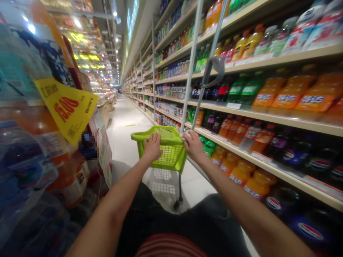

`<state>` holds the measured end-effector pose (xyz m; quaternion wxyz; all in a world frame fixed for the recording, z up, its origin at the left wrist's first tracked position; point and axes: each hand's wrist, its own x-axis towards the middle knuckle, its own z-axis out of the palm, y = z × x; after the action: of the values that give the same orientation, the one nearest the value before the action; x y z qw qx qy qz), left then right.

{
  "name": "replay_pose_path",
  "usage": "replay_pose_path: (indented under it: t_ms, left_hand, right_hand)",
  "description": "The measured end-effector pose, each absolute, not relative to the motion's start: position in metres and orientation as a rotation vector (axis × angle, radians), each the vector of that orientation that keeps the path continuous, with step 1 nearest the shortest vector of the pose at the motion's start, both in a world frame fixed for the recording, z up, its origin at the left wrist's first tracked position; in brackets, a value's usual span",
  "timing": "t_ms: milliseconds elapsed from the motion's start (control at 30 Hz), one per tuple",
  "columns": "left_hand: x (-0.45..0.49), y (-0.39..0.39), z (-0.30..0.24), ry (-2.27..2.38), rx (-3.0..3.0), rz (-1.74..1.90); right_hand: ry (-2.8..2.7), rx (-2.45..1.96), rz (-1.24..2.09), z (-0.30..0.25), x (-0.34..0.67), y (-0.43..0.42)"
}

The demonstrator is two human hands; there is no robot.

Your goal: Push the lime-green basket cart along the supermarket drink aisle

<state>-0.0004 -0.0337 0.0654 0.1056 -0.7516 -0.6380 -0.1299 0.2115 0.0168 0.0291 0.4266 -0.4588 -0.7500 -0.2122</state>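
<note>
A lime-green shopping basket [167, 157] with latticed sides stands in front of me on a dark leg with a caster at its foot. My left hand [153, 147] is closed over the near rim, its fingers lying across the top edge. At the right corner, my right hand [194, 145] pinches a crumpled white wipe [187, 135] against the rim. The wipe is partly hidden under the fingers, so I cannot tell tissue from cloth. Through the lattice, the inside of the basket shows only in part.
Shelves [268, 116] of bottled drinks run along the right, with a metal post [191, 67] close by. Stacked bottles and a yellow price tag [68, 109] crowd the left. Between them a pale tiled aisle [128, 110] stretches far ahead.
</note>
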Motion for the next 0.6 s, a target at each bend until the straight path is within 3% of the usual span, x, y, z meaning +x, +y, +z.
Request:
replay_pose_path:
  t_ms: [167, 433, 600]
  left_hand:
    - [-0.003, -0.034, 0.067, -1.849, -2.206, -0.370]
    - [-0.002, -0.032, 0.064, -1.849, -2.199, -0.374]
    - [0.001, -0.035, 0.066, -1.865, -2.197, -0.356]
  right_hand:
    - [-2.006, -1.075, -0.550, 0.032, 0.184, 0.010]
    - [-1.772, -1.218, -0.531, 0.023, 0.238, 0.023]
    - [-1.917, -1.079, -0.560, 0.024, 0.190, 0.010]
